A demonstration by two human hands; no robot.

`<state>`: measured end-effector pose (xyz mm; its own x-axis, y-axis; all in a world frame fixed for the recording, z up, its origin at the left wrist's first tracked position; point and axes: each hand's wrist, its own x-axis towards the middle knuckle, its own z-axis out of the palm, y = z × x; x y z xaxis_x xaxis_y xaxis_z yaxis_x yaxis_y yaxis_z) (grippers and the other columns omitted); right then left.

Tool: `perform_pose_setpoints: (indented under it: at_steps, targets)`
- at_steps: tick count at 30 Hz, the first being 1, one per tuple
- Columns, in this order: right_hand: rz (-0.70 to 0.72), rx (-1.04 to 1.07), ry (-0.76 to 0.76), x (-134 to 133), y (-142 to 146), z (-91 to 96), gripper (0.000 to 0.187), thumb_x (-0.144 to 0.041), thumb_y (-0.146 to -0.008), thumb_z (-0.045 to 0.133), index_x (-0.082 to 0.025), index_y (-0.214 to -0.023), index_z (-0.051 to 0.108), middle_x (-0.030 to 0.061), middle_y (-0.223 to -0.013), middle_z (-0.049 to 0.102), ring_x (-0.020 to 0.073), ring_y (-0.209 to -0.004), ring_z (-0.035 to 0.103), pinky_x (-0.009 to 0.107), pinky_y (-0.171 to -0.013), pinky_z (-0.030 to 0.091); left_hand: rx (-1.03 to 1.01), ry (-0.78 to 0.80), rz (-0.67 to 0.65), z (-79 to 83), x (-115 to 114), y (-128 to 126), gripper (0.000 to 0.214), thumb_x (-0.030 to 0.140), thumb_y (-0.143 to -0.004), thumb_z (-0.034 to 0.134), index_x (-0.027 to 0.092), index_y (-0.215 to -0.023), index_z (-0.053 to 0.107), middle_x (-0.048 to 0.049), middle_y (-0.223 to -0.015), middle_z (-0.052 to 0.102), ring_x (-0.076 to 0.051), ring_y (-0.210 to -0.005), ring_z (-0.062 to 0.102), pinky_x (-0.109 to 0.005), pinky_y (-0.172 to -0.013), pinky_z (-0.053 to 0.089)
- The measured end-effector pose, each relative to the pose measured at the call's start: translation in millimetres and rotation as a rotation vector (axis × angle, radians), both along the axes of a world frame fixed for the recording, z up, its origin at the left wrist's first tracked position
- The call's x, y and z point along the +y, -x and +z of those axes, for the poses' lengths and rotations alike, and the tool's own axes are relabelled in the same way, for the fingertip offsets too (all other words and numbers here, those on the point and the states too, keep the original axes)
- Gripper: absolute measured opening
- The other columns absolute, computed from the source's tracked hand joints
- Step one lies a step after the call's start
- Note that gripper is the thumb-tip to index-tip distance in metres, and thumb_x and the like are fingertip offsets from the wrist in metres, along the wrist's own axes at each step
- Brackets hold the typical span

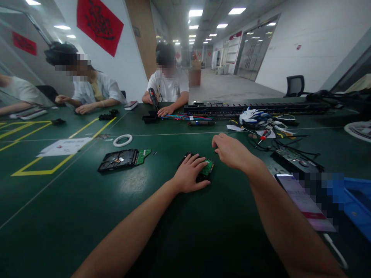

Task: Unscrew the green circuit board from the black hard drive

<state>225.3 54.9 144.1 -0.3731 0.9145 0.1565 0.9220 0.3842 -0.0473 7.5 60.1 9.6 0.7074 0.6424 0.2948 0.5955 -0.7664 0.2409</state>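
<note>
My left hand (189,175) lies across a hard drive (206,168), fingers spread over its top and the thumb by its near edge. The drive rests on the green table, and part of its green circuit board shows at the right end; my palm and fingers cover most of the remainder. To the right of the drive and raised over the table, my right hand (228,151) is closed, with its fingers curled and pointing left. What its fingertips hold, if anything, is hidden. Another hard drive (118,160) with a protruding green board (143,155) lies farther left, apart from both hands.
On the right lie a red-handled screwdriver (263,136), gloves (253,117), cables, a bare-board drive (298,159), a phone (304,200) and a blue bin (355,197). A white ring (123,140) and papers (65,146) lie left. Across the table, a person uses a power driver (153,98).
</note>
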Motion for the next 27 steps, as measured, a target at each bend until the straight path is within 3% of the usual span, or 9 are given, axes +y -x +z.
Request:
perform_pose_setpoints:
  at_steps: [6,15,23,27]
  targets:
    - [-0.082,-0.047,-0.023,-3,8,3.8,0.018,-0.019,-0.098,0.059,-0.018,-0.115,0.064,0.0145,-0.119,0.068,0.0265,-0.089,0.07,0.035,-0.069,0.041,-0.003,0.003,0.001,-1.1,0,0,0.082,0.073,-0.089,0.064,0.025,-0.155,0.05,-0.0095,-0.164,0.048,-0.039,-0.157,0.033,-0.064,-0.132,0.015]
    - [-0.246,-0.031,-0.041,-1,16,-0.8,0.033,-0.036,-0.102,0.062,-0.015,-0.127,0.06,0.0203,-0.115,0.072,0.0318,-0.101,0.071,0.036,-0.079,0.048,0.002,-0.007,0.003,-0.3,0,-1,0.082,0.073,-0.09,0.062,0.023,-0.154,0.051,-0.0096,-0.163,0.049,-0.039,-0.157,0.032,-0.063,-0.133,0.015]
    - [-0.025,0.013,0.03,-2,12,2.9,0.03,-0.015,-0.092,0.065,-0.018,-0.121,0.062,0.0134,-0.124,0.073,0.0295,-0.108,0.071,0.036,-0.085,0.05,0.007,-0.011,0.0,-2.7,1,-1,0.084,0.075,-0.09,0.061,0.023,-0.155,0.05,-0.0101,-0.163,0.049,-0.039,-0.157,0.032,-0.063,-0.133,0.015]
    - [-0.124,-0.051,0.025,-7,13,6.1,0.028,-0.035,-0.099,0.061,-0.014,-0.118,0.064,0.0194,-0.12,0.073,0.0342,-0.106,0.071,0.041,-0.083,0.052,0.002,-0.008,0.001,-2.8,1,0,0.083,0.074,-0.089,0.062,0.025,-0.154,0.051,-0.0094,-0.164,0.048,-0.039,-0.157,0.032,-0.062,-0.133,0.015]
